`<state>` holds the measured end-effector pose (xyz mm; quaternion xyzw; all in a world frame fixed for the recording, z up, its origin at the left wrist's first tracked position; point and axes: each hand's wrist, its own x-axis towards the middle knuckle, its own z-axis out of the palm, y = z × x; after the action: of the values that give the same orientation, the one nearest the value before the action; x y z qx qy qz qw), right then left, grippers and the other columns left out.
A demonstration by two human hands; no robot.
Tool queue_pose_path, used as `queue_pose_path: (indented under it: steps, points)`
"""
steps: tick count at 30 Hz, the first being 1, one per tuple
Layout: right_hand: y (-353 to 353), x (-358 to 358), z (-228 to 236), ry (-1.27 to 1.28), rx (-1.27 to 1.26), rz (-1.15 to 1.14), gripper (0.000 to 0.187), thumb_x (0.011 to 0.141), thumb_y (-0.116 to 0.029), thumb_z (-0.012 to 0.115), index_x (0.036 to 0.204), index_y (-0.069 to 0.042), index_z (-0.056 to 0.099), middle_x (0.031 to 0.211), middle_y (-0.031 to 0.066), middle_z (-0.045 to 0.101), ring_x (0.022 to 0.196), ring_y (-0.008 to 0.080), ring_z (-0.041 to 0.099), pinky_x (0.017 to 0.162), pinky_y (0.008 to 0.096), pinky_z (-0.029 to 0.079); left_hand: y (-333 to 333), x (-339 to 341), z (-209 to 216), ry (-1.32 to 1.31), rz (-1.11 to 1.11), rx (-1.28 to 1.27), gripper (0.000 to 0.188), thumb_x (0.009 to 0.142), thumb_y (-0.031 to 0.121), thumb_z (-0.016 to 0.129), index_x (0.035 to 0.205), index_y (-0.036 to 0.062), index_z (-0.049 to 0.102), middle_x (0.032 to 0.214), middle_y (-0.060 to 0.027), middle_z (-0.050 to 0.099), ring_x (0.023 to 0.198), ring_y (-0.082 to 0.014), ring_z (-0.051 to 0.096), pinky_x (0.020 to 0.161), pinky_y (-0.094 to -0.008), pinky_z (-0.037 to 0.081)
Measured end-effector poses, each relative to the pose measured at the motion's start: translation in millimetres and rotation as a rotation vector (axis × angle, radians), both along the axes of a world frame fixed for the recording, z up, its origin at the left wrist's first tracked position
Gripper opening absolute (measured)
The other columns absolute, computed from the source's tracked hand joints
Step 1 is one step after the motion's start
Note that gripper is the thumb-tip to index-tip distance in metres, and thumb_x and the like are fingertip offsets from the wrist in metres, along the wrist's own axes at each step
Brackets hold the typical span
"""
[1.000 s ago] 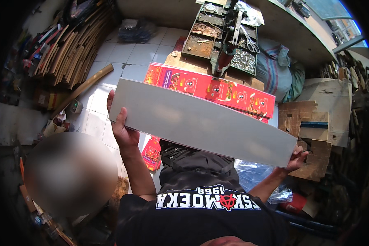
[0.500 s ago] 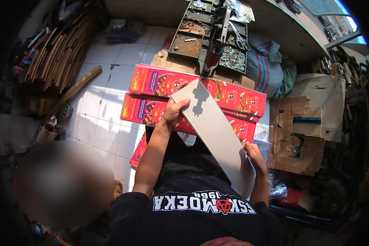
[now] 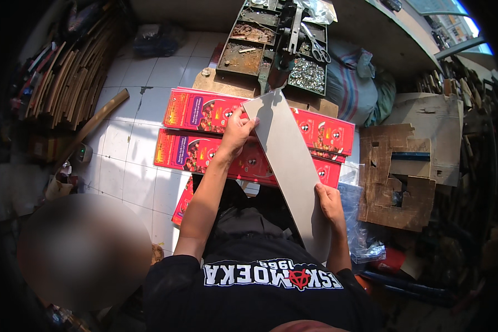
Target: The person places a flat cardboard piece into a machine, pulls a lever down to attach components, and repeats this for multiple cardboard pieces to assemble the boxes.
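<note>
floor [image 3: 115, 145]: white-tiled, sunlit in patches | wall [image 3: 406, 60]: greyish, shaded | upper right: bright opening [image 3: 452, 25]

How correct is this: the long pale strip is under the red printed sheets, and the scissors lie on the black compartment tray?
Only "under" is wrong: the head view shows the long pale strip above the red printed sheets. The scissors do lie on the black compartment tray.
</note>
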<state>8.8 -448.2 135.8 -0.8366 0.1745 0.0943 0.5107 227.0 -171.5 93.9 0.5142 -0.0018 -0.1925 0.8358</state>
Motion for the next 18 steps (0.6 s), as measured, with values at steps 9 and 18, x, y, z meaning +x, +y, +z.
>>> queue_pose_path:
  steps: [9, 18]
  points:
    - [-4.1, 18.1, -20.7, -0.024, -0.002, -0.051, 0.053, 0.105, -0.037, 0.052, 0.067, 0.001, 0.046, 0.059, -0.0032, 0.038, 0.059, 0.0064, 0.036, 0.05, 0.0326, 0.028, -12.1, 26.8, -26.4, -0.164, 0.07, 0.051, 0.038, 0.098, 0.003, 0.06, 0.132, 0.0007, 0.043, 0.101, -0.0151, 0.072, 0.086, -0.0188, 0.072, 0.066, -0.0361, 0.064]
    - [-7.4, 22.3, -22.5, -0.016, 0.025, -0.04, 0.055, 0.103, -0.038, 0.053, 0.064, 0.001, 0.046, 0.056, -0.0033, 0.036, 0.056, 0.0065, 0.036, 0.049, 0.0331, 0.028, -6.7, 16.3, -5.6, -0.025, 0.087, 0.048, 0.04, 0.094, -0.001, 0.062, 0.13, -0.0029, 0.045, 0.101, -0.0161, 0.073, 0.089, -0.0162, 0.07, 0.081, -0.0278, 0.055]
